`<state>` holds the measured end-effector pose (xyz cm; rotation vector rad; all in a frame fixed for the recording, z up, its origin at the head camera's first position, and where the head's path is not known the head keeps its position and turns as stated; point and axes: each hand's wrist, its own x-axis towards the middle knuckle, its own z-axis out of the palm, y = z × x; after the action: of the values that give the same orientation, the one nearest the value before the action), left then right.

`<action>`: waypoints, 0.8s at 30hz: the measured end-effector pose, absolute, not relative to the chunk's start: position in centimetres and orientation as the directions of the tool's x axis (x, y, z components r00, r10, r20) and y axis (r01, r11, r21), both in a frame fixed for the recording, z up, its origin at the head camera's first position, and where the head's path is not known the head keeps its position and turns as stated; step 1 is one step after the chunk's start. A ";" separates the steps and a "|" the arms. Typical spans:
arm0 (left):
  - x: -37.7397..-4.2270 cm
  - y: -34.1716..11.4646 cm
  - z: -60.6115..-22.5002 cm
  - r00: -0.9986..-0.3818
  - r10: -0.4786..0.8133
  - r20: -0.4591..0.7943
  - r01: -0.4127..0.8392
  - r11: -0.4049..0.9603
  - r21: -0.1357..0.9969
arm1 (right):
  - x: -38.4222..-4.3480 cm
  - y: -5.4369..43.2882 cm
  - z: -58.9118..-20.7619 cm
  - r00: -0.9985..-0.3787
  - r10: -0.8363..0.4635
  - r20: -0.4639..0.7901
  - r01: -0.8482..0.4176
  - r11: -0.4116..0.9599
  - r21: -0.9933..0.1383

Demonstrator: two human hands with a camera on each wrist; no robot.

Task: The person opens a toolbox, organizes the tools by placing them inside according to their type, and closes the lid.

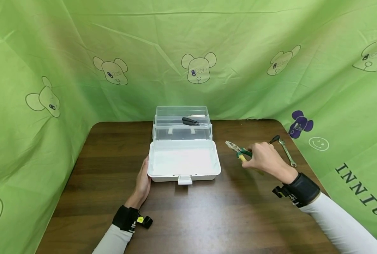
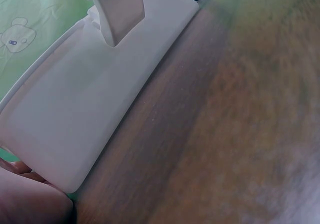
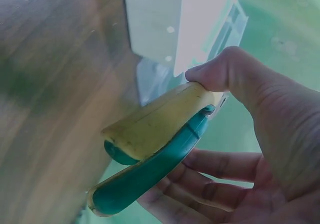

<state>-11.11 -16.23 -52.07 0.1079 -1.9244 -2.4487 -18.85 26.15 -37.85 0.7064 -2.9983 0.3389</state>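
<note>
A pair of combination pliers (image 1: 232, 145) with green and yellow handles (image 3: 152, 126) is in my right hand (image 1: 266, 157), right of the toolbox. In the right wrist view, the thumb presses the yellow side while the fingers curl behind the green one. The plier jaws point toward the back left in the head view. My left hand (image 1: 142, 183) lies along the left wall of the white toolbox (image 1: 166, 179), which stands with its lid raised. Some of its fingers are hidden behind the box corner in the left wrist view.
Two black-handled screwdrivers (image 1: 191, 121) lie in the upper clear tray of the toolbox. An open-ended wrench (image 1: 287, 153) and a black-handled tool (image 1: 274, 139) lie on the wooden table (image 1: 207, 218) beyond my right hand. Green cloth (image 1: 137, 38) hangs behind and beside the table.
</note>
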 end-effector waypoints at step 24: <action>-11.2 -16.2 -52.1 -0.997 -0.063 -0.049 -0.034 -0.225 0.974 | -18.1 18.9 -34.7 -0.744 -0.651 0.151 -0.668 0.726 -0.164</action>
<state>-11.17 -16.24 -52.10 0.1215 -1.9445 -2.4409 -18.07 18.88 -34.68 1.0876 -2.8405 0.3190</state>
